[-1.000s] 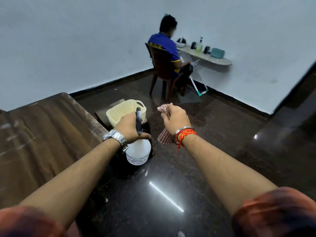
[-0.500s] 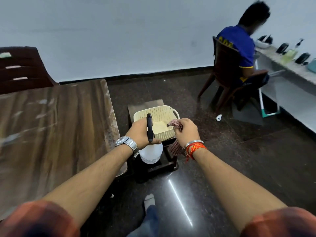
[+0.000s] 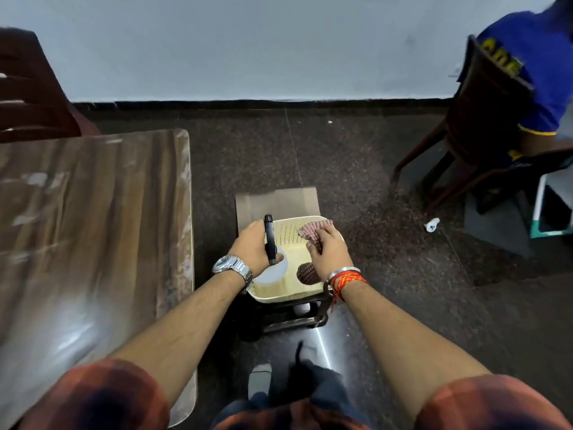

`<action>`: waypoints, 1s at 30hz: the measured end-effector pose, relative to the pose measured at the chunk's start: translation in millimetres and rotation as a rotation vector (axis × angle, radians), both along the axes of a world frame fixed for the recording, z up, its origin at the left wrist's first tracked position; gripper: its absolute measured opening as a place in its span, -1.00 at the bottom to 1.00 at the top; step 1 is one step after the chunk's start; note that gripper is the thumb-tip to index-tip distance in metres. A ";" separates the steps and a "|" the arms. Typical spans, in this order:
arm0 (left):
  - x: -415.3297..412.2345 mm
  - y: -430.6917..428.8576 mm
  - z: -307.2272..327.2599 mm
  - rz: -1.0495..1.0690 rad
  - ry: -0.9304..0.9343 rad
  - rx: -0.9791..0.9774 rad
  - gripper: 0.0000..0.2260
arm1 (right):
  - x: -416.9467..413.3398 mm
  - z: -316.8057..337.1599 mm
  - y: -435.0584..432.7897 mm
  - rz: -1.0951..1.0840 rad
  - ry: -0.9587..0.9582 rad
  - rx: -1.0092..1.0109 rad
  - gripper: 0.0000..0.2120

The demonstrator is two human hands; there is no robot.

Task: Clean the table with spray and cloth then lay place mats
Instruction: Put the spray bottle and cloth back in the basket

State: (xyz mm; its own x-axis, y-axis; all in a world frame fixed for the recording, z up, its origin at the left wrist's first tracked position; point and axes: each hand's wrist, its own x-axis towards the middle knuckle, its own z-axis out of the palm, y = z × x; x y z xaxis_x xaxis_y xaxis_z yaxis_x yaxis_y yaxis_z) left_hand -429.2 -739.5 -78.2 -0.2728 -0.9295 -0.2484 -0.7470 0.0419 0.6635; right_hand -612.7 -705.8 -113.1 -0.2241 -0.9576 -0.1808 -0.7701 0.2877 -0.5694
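Basket (image 3: 280,293) on the low stool beside the desk's (image 3: 93,228) right edge is our source: left hand (image 3: 252,246) wraps the spray bottle (image 3: 273,270), right hand (image 3: 328,251) clutches the checked cloth (image 3: 313,228). We lift both straight up, clearing the rim.

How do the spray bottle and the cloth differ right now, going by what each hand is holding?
The spray bottle is a rigid white body with a black trigger head; the cloth is soft, crumpled and red-checked. The left hand grips the spray bottle by its neck, while the right hand bunches the cloth, which hangs out on both sides of the fist. Both are over the cream basket beside the table.
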 end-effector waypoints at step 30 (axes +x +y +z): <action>-36.0 -106.7 -111.9 0.583 0.011 0.071 -0.71 | -36.6 -145.2 -307.1 0.546 0.308 0.191 -0.65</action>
State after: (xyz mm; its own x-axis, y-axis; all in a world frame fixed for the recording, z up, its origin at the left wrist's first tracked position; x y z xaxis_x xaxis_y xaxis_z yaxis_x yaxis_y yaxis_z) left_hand -465.2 -846.2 -190.1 0.2752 -0.9082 -0.3154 -0.6265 -0.4183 0.6577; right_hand -649.3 -1013.0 -258.3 0.2160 -0.9058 -0.3645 -0.9538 -0.1160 -0.2770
